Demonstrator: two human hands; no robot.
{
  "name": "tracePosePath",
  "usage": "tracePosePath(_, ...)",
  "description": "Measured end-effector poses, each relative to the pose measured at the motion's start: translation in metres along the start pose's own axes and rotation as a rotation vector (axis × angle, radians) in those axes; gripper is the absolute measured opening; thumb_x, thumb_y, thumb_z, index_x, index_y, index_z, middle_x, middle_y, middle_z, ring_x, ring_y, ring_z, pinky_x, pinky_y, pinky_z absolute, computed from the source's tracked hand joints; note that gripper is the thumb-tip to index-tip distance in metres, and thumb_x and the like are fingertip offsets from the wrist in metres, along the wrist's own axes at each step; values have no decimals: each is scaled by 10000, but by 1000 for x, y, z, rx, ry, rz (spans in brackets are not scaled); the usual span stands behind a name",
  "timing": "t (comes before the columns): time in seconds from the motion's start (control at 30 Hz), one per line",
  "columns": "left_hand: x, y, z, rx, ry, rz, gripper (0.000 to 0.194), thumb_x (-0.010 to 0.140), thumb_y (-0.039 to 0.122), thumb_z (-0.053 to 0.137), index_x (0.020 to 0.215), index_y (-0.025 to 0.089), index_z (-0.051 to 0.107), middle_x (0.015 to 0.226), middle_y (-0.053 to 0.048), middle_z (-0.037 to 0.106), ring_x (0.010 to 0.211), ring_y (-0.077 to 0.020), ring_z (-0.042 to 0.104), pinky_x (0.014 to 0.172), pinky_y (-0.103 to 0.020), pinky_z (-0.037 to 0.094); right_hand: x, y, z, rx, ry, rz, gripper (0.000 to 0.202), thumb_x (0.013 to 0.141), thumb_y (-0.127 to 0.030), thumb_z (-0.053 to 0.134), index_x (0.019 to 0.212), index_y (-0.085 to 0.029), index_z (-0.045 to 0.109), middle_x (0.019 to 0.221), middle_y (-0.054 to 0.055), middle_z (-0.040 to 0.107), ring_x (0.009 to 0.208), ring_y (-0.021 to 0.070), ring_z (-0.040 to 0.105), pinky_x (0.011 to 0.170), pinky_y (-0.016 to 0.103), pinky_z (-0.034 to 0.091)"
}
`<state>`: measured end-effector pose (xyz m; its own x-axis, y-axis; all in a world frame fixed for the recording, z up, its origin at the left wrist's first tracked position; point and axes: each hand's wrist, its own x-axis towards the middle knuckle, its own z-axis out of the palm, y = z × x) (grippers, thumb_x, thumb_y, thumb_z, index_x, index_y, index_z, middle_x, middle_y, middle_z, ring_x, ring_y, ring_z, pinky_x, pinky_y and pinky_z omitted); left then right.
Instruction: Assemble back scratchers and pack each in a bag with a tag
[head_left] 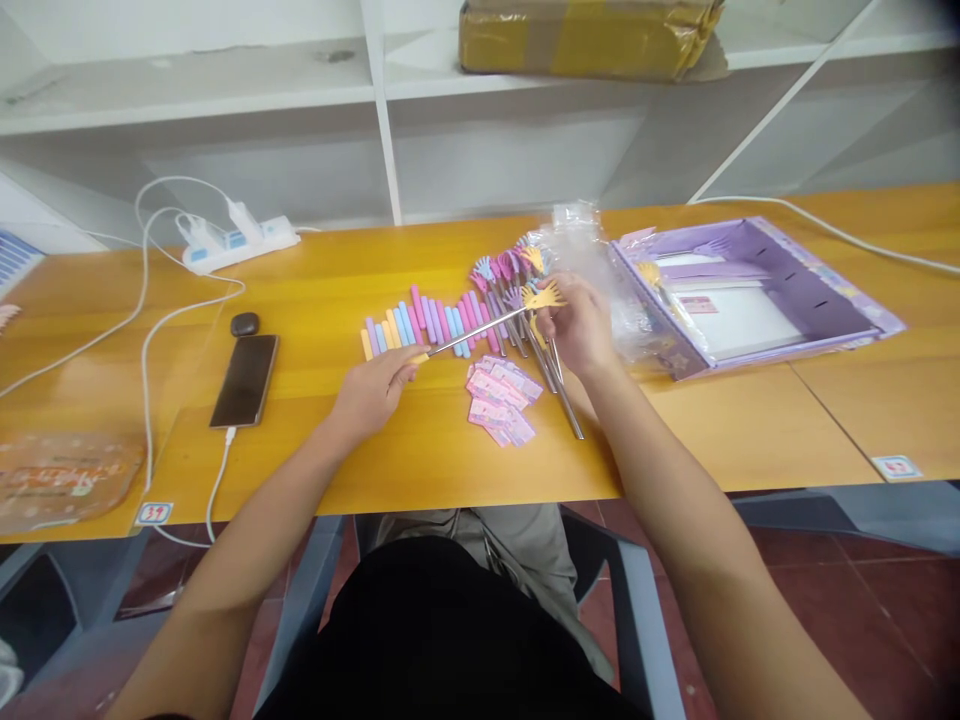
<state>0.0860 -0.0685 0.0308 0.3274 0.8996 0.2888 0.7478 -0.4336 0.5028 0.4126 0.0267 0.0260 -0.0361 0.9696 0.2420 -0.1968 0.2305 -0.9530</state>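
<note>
Between my hands is a back scratcher [480, 331] with a metal rod, a yellow hand-shaped head and a yellow handle. My left hand [373, 391] is closed around the handle end. The fingers of my right hand [581, 325] pinch the yellow head. Behind the rod lies a row of pink, purple, blue and yellow handle tubes [420, 320]. Several more back scratchers [506, 268] with coloured heads and bare metal rods are piled beside my right hand. Small pink and purple printed cards [501, 400] lie in a loose stack in front of them.
A purple open box [795, 285] stands at the right, beside clear plastic bags [581, 245]. To the left are a phone [245, 380] on a charging cable, a small black case [244, 324] and a white power strip [241, 246]. A taped carton [589, 38] sits on the shelf.
</note>
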Motion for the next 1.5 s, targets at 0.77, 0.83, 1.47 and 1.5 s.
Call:
tracePosePath(0.77, -10, -4, 11, 0, 188, 152, 238, 1130, 354, 611, 1213, 221, 790, 1205, -61, 852, 1084, -201, 824, 905, -307, 641, -22, -1, 14, -986, -179, -125, 395, 1064, -538, 495, 924, -212, 666, 735, 57, 721, 678, 244, 633, 699, 341, 411)
tracePosePath(0.83, -11, -3, 12, -3, 188, 153, 231, 1127, 359, 618, 1195, 221, 791, 1188, -62, 854, 1079, -201, 824, 905, -308, 642, -25, -3, 19, -1027, -206, -96, 391, 1068, -522, 487, 933, -206, 673, 742, 71, 734, 683, 252, 643, 699, 341, 412)
tracePosePath(1.47, -18, 3, 22, -66, 98, -29, 248, 1101, 416, 656, 1186, 258, 827, 1156, -34, 865, 1036, -223, 829, 888, -356, 637, -40, 3, 45, -1384, -361, -91, 452, 1086, -543, 482, 991, -165, 711, 746, 124, 717, 654, 268, 616, 641, 344, 317)
tracePosePath(1.5, -18, 3, 22, -65, 85, -37, 258, 1104, 422, 647, 1188, 259, 828, 1165, -34, 864, 1046, -226, 829, 901, -363, 638, -40, 5, 45, -1382, -361, -106, 461, 1084, -551, 483, 997, -164, 717, 734, 120, 714, 645, 268, 617, 636, 344, 322)
